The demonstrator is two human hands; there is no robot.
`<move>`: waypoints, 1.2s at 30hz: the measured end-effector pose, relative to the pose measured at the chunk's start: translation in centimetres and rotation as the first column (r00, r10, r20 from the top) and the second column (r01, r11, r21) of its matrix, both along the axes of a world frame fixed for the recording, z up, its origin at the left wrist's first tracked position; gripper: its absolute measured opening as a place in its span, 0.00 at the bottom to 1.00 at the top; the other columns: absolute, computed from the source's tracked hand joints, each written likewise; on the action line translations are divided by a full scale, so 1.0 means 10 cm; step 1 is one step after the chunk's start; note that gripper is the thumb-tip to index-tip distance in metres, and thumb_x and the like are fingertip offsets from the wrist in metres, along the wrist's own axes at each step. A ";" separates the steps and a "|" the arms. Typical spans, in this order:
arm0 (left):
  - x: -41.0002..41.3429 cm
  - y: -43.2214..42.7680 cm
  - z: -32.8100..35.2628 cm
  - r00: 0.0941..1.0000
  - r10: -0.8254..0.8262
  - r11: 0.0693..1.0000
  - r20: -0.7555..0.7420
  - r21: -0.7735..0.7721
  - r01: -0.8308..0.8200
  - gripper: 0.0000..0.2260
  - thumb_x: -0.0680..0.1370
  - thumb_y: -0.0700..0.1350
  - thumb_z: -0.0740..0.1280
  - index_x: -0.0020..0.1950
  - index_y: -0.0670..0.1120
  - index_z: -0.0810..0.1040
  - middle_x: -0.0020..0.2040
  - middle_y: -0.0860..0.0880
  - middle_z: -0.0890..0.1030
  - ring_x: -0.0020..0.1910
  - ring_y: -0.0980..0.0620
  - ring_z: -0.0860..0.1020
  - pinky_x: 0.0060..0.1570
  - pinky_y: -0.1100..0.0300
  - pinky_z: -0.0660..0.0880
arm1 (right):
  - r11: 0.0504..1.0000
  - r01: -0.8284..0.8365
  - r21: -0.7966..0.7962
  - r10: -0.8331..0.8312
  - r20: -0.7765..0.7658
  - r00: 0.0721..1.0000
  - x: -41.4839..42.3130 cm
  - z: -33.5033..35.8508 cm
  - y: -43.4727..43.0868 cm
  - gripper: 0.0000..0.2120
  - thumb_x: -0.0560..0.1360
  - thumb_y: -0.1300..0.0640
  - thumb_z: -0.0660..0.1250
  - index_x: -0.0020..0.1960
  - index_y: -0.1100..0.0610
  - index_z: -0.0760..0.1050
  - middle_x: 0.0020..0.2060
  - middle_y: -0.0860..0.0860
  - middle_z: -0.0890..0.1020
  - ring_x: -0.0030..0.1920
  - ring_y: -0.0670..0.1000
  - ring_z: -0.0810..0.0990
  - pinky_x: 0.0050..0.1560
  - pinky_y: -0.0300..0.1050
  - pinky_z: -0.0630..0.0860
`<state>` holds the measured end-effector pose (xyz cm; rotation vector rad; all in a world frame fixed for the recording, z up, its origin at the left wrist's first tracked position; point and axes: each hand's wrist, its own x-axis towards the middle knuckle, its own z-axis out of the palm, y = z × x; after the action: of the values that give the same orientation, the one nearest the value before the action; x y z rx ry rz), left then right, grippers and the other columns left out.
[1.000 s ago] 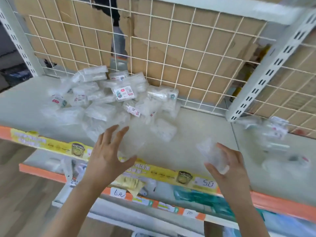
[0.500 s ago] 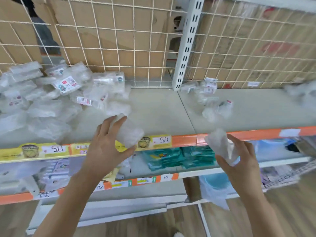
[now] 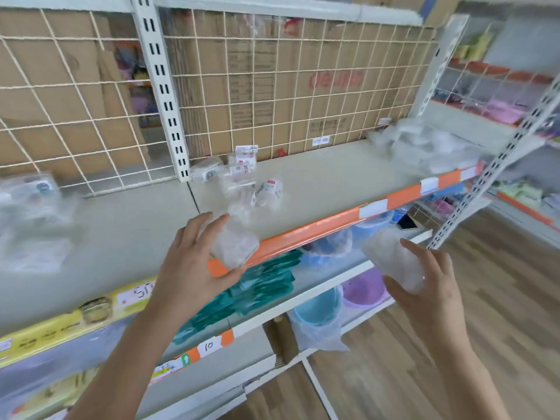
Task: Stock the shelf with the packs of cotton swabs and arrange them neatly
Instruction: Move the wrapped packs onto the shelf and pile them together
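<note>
While both hands hang in front of the shelf (image 3: 333,177), the left hand (image 3: 194,268) curls its fingers and thumb around a clear pack (image 3: 233,247), right over the orange edge (image 3: 303,234). The right hand (image 3: 430,289) grips a second pack (image 3: 394,265), its long side slanting up and left. Past the fingertips lies bare shelf, beside a small pile (image 3: 242,177).

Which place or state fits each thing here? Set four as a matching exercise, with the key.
1. left grip
2. right grip
3. loose packs
4. green packets

A. on the lower shelf
B. holds a pack at the orange shelf edge
C. on the upper shelf, near the white post
D. holds a second pack out in front of the shelves

Pairs: 1-B, 2-D, 3-C, 4-A
</note>
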<state>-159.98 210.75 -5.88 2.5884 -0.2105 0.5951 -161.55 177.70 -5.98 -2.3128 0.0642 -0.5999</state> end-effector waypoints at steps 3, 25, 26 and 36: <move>0.26 -0.48 0.03 0.999 -0.039 0.999 -0.005 0.000 0.039 0.36 0.65 0.63 0.64 0.70 0.49 0.68 0.66 0.47 0.69 0.60 0.42 0.72 0.56 0.46 0.73 | 0.999 0.034 -0.012 -0.034 0.000 0.999 0.13 0.03 -0.47 0.30 0.66 0.64 0.76 0.65 0.52 0.72 0.52 0.46 0.68 0.50 0.52 0.74 0.41 0.43 0.66; 1.99 -2.43 0.01 0.978 -0.207 0.975 0.006 -0.082 0.207 0.37 0.64 0.64 0.61 0.70 0.49 0.69 0.68 0.49 0.69 0.62 0.47 0.69 0.57 0.51 0.70 | 0.981 0.188 -0.038 -0.189 -0.033 0.981 1.30 0.02 -2.25 0.27 0.67 0.59 0.75 0.64 0.50 0.72 0.52 0.44 0.68 0.44 0.41 0.68 0.36 0.27 0.65; 2.13 -2.48 0.02 0.976 -0.218 0.972 0.010 -0.087 0.219 0.36 0.64 0.64 0.61 0.70 0.50 0.69 0.68 0.49 0.69 0.62 0.48 0.69 0.57 0.51 0.71 | 0.979 0.199 -0.044 -0.201 -0.033 0.979 1.40 0.03 -2.28 0.27 0.67 0.59 0.75 0.64 0.50 0.72 0.52 0.44 0.68 0.45 0.42 0.68 0.36 0.27 0.64; 3.25 -3.02 0.08 0.926 -0.377 0.926 -0.030 -0.043 0.376 0.37 0.64 0.66 0.62 0.71 0.51 0.69 0.68 0.52 0.68 0.60 0.50 0.70 0.53 0.56 0.70 | 0.956 0.291 -0.030 -0.292 -0.033 0.956 2.24 0.03 -2.55 0.27 0.67 0.58 0.76 0.64 0.51 0.72 0.51 0.45 0.70 0.37 0.42 0.73 0.35 0.32 0.66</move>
<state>-127.46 180.57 -5.03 2.4280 -0.6604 0.4025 -139.20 152.17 -5.70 -2.3563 0.4246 -0.7073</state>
